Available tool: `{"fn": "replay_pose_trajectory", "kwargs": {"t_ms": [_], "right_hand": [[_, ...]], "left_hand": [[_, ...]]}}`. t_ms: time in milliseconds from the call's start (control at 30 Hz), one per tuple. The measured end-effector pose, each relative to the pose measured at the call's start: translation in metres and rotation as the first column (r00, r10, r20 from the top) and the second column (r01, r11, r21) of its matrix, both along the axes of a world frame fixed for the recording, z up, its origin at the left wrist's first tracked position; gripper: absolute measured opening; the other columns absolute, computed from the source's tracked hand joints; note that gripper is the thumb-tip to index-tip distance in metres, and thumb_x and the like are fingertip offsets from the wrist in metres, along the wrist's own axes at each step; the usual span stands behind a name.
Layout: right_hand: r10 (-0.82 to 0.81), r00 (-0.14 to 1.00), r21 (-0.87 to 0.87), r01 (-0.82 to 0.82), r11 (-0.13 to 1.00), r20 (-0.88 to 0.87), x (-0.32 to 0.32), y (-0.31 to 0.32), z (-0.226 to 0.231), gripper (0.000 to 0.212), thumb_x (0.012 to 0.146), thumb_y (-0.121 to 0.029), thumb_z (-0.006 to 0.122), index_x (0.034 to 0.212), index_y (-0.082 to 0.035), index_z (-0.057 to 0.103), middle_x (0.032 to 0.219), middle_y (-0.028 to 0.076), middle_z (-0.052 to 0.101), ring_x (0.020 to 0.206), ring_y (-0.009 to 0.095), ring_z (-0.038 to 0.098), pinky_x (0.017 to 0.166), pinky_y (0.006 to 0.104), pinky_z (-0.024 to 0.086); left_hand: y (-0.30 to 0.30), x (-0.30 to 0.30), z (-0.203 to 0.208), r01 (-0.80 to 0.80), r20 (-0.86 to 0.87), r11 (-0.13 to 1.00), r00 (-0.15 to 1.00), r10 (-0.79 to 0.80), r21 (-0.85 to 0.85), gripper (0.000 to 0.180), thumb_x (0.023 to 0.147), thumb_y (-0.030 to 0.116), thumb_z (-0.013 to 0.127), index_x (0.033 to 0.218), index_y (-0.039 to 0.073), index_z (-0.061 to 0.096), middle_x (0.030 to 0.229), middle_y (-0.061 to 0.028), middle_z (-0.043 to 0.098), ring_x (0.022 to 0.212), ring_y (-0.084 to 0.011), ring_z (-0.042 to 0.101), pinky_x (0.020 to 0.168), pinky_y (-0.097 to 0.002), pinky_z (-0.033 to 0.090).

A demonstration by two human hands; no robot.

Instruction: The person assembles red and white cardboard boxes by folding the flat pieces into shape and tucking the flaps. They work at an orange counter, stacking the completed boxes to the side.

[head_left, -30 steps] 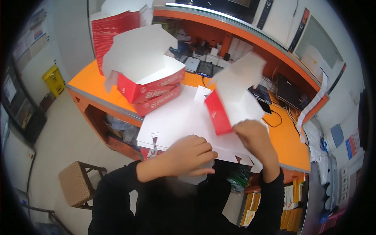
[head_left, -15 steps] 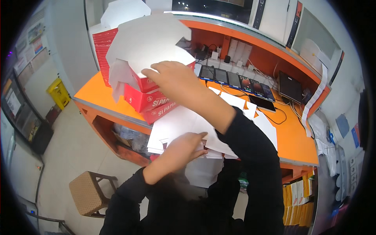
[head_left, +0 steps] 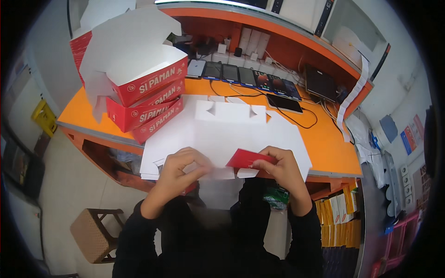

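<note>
While working at an orange counter, facing at the left side an uneven pile of red-and-white boxes, with a white lid raised on top. Having in front, up to the counter's near edge, several flat white sheets. Handling on top of these sheets a white cardboard blank, mostly lying flat, with its notched side turned away from the body. Holding the left hand beside the near edge of this blank, curving thumb and fingers toward each other; being unable to tell, because of blurred tips, whether touching it. Pinching with the right hand, between thumb and fingers, a red flap tilted up at the same edge. Judging from the look, dealing with light, thin card, rather stiff across the panel but probably bending easily at creases and sliding on the smooth sheets. Recommending to take the flap close to its fold, with a wide, gentle pinch, sparing the small white tab below from tearing.
</note>
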State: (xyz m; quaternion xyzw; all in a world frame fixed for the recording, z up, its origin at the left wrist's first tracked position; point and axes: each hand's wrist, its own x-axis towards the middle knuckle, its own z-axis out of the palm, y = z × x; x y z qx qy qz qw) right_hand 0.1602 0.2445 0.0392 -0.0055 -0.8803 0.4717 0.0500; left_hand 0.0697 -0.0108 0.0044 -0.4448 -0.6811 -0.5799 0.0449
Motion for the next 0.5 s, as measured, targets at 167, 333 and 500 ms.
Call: {"fn": "replay_pose_trajectory", "kwargs": {"t_ms": [167, 333, 500], "right_hand": [[0.073, 0.995, -0.055, -0.077, 0.995, -0.073, -0.004, 0.004, -0.026, 0.019, 0.091, -0.013, 0.058, 0.093, 0.005, 0.065, 0.078, 0.008, 0.066, 0.071, 0.011, 0.059, 0.065, 0.0257, 0.047], [0.233, 0.973, -0.026, -0.233, 0.972, -0.006, -0.004, 0.005, -0.039, 0.017, 0.092, -0.009, 0.054, 0.097, 0.004, 0.062, 0.087, 0.011, 0.065, 0.078, 0.017, 0.06, 0.072, 0.0301, 0.048], [0.084, 0.846, 0.322, 0.107, 0.941, -0.526, 0.022, -0.015, -0.014, 0.017, 0.082, -0.006, 0.064, 0.099, -0.001, 0.063, 0.096, 0.013, 0.061, 0.09, 0.027, 0.059, 0.075, 0.0332, 0.049]], "left_hand": [[0.054, 0.018, 0.0, -0.345, -0.474, 0.937, 0.835, 0.28, -0.056, 0.021, 0.071, 0.012, 0.071, 0.086, 0.006, 0.057, 0.102, -0.0089, 0.057, 0.107, -0.0323, 0.051, 0.088, -0.0434, 0.04], [0.079, 0.032, -0.017, -0.325, -0.644, 0.926, 0.754, 0.131, -0.192, 0.021, 0.073, 0.011, 0.066, 0.092, 0.009, 0.057, 0.11, -0.0112, 0.053, 0.111, -0.0363, 0.048, 0.088, -0.046, 0.04], [0.071, 0.034, -0.005, -0.301, -0.467, 0.897, 0.876, 0.125, -0.323, 0.009, 0.082, 0.011, 0.063, 0.089, 0.006, 0.06, 0.102, -0.0121, 0.058, 0.105, -0.034, 0.052, 0.089, -0.041, 0.04]]}}
